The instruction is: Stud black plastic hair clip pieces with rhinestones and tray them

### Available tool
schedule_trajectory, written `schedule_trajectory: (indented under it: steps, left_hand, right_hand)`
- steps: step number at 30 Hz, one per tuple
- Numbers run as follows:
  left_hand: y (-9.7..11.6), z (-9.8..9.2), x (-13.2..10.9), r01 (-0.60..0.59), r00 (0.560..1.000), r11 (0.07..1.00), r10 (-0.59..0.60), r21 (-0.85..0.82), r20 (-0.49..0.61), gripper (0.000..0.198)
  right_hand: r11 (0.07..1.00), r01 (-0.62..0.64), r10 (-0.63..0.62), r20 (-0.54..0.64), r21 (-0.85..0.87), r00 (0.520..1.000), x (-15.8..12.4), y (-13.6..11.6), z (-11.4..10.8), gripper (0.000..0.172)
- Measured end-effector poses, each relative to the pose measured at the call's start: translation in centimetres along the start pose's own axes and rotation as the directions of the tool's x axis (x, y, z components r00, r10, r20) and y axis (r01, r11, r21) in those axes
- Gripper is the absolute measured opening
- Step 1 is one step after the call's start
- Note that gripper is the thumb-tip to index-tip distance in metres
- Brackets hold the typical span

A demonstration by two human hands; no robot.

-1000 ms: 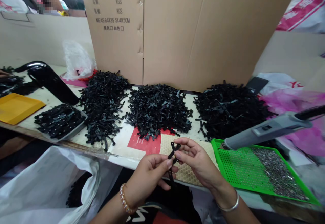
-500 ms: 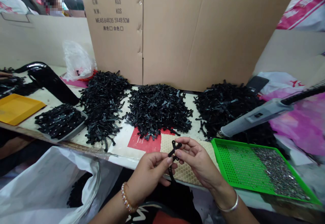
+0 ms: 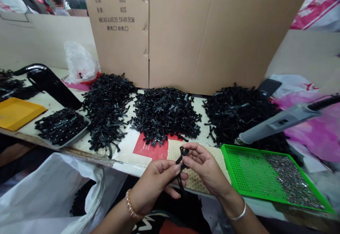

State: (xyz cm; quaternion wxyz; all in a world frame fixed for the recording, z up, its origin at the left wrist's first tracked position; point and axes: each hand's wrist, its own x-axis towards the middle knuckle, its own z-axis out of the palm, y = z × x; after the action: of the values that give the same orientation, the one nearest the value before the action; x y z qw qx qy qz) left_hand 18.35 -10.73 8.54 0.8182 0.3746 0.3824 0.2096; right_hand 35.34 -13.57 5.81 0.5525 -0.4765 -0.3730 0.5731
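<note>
Near the table's front edge, my left hand pinches a small black forked plastic part between thumb and fingers. My right hand is closed on the upper end of the same part, where two short arms with round holes cross. The fingers hide the middle, so I cannot tell whether it is one piece or two joined. Below both hands lies a cream honeycomb-textured mat. Beyond it is a pile of small black plastic parts. To the right sits a green perforated tray holding many small metal screws.
A grey electric screwdriver hangs over the right pile of black parts. A left pile, a filled shallow tray, a black curved object and a yellow tray stand left. Behind rises a cardboard sheet.
The screwdriver has swung slightly to the right. Both hands stay almost in place, still holding the black part, whose lower end shows a little differently between the left fingers.
</note>
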Motion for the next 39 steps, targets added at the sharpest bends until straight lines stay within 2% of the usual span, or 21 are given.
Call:
schedule_trajectory:
  steps: [12,15,18,20,24,29,33,39]
  left_hand:
    - [0.1,-0.5,0.3,-0.024,1.000,1.000,0.024,-0.007,0.012,0.033]
    - [-0.2,-0.7,0.6,-0.073,0.990,0.991,0.059,-0.109,-0.125,0.032]
    - [-0.8,-0.5,0.9,-0.100,0.963,0.956,0.023,-0.275,-0.270,0.042]
    - [-1.4,-0.2,1.0,-0.092,0.960,0.923,-0.018,-0.373,-0.281,0.048]
    - [-2.5,0.6,1.2,-0.144,0.956,0.861,-0.006,-0.488,-0.293,0.040]
    - [-2.2,0.6,1.2,-0.123,0.964,0.881,-0.004,-0.458,-0.266,0.040]
    - [-1.5,0.3,0.9,-0.109,0.970,0.922,0.017,-0.372,-0.242,0.037]
    - [-1.5,0.5,0.7,-0.153,0.955,0.930,0.053,-0.333,-0.293,0.039]
  right_hand:
    - [0.999,0.048,-0.049,-0.032,-0.015,0.998,0.2,0.4,0.3,0.033]
    - [0.997,0.075,-0.076,-0.123,-0.014,0.990,-0.2,1.0,0.5,0.033]
    - [0.994,0.107,-0.103,-0.207,0.011,0.973,-0.4,1.9,0.9,0.032]
    - [0.991,0.130,-0.114,-0.260,0.044,0.959,-0.5,2.5,1.2,0.031]
    - [0.983,0.163,-0.131,-0.306,0.081,0.943,-0.9,2.7,1.8,0.031]
    - [0.987,0.157,-0.146,-0.273,0.018,0.951,-1.4,1.9,1.6,0.032]
    - [0.987,0.146,-0.125,-0.266,0.062,0.956,-1.5,1.7,1.3,0.033]
    - [0.981,0.194,-0.173,-0.336,0.030,0.926,-1.7,2.0,1.9,0.031]
